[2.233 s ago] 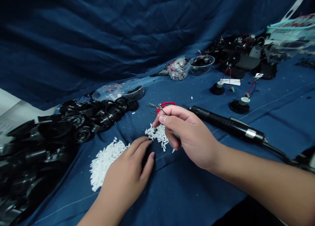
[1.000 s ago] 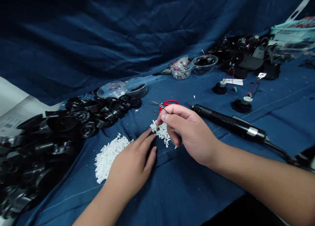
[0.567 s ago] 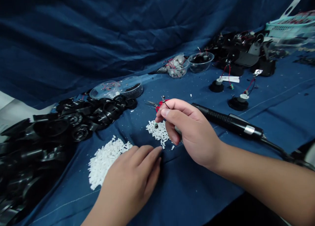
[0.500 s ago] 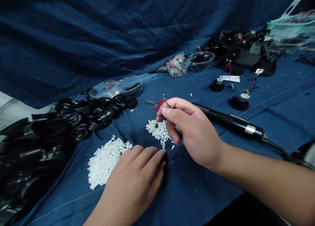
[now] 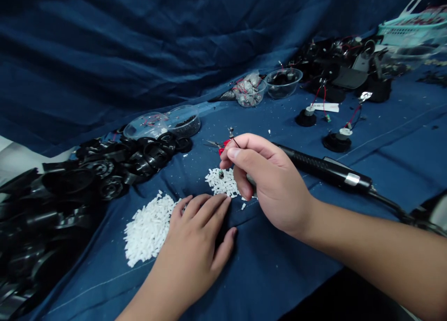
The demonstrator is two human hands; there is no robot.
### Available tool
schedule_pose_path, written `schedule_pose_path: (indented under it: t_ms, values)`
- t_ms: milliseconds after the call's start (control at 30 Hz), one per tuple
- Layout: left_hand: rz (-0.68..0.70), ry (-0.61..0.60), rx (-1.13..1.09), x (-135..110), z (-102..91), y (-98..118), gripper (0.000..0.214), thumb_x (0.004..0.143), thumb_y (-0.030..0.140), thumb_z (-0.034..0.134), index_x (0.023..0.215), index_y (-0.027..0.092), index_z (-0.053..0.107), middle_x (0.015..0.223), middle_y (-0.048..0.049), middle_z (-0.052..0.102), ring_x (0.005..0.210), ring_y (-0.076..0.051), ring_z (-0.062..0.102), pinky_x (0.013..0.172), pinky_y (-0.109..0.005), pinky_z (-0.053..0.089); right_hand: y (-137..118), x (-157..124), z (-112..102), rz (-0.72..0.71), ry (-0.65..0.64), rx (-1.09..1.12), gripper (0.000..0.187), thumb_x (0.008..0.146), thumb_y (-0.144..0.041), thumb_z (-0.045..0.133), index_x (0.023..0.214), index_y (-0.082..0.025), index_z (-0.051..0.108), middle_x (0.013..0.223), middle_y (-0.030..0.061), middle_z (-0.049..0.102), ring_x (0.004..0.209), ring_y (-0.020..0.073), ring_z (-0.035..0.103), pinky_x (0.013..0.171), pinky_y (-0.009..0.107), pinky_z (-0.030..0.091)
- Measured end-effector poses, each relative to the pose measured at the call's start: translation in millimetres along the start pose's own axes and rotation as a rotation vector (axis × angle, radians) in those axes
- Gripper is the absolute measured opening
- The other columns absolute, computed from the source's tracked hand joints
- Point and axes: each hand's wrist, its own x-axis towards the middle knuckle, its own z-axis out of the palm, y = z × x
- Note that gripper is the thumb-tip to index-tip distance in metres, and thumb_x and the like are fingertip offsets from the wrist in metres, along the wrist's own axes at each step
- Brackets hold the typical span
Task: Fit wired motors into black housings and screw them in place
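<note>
My right hand (image 5: 268,176) is closed, thumb and index finger pinching a thin dark wire (image 5: 235,142) above the cloth. A small metal piece shows at the wire's upper end, and a small dark greenish piece (image 5: 221,174) hangs below the fingers. My left hand (image 5: 199,232) lies palm down with its fingers apart and nothing seen in it. Its fingertips lie between a large pile of small white plastic pieces (image 5: 146,230) and a smaller white pile (image 5: 218,183). Beyond my right fingers lie red-handled scissors or snips (image 5: 222,149), partly hidden.
Black plastic housings (image 5: 136,158) are heaped along the left. Clear bowls (image 5: 283,84) with small parts stand at the back. On the right lie a black corded tool (image 5: 324,169) and two wired black round parts (image 5: 337,142). A turquoise basket (image 5: 408,34) stands at far right.
My left hand's fingers have spread, the thumb moving out from under the hand, and they have slid slightly forward. My right hand keeps its pinch on the wire with little movement.
</note>
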Motion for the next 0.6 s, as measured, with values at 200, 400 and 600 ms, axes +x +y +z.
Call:
schedule_pose_path:
  t_ms: [200, 400, 600]
  values:
    - [-0.054, 0.035, -0.007, -0.3, -2.4, -4.0, 0.044, 0.107, 0.040, 0.060, 0.146, 0.019, 0.064, 0.138, -0.0133, 0.071, 0.125, -0.037, 0.062, 0.107, -0.063, 0.046, 4.4, 2.9, -1.7, -0.006, 0.016, 0.037, 0.021, 0.102, -0.032, 0.067, 0.085, -0.020, 0.067, 0.077, -0.0040, 0.067, 0.048, 0.0052, 0.046, 0.047, 0.023, 0.038]
    - [-0.074, 0.018, -0.018, 1.7, 1.5, -7.1, 0.045, 0.109, 0.043, 0.058, 0.147, 0.020, 0.062, 0.140, -0.0118, 0.072, 0.124, -0.036, 0.063, 0.103, -0.060, 0.048, 3.9, 2.6, -0.2, -0.008, 0.017, 0.013, 0.021, 0.102, -0.031, 0.066, 0.084, -0.021, 0.066, 0.078, -0.0034, 0.066, 0.049, 0.0061, 0.045, 0.048, 0.024, 0.039]
    - [-0.048, -0.002, -0.036, 1.0, -0.5, -4.3, 0.048, 0.109, 0.044, 0.059, 0.151, 0.022, 0.059, 0.147, -0.0112, 0.069, 0.129, -0.037, 0.061, 0.106, -0.060, 0.046, 2.9, 1.8, -0.9, 0.002, 0.012, 0.010, 0.021, 0.102, -0.031, 0.066, 0.084, -0.021, 0.066, 0.077, -0.0035, 0.067, 0.048, 0.0059, 0.045, 0.047, 0.024, 0.039]
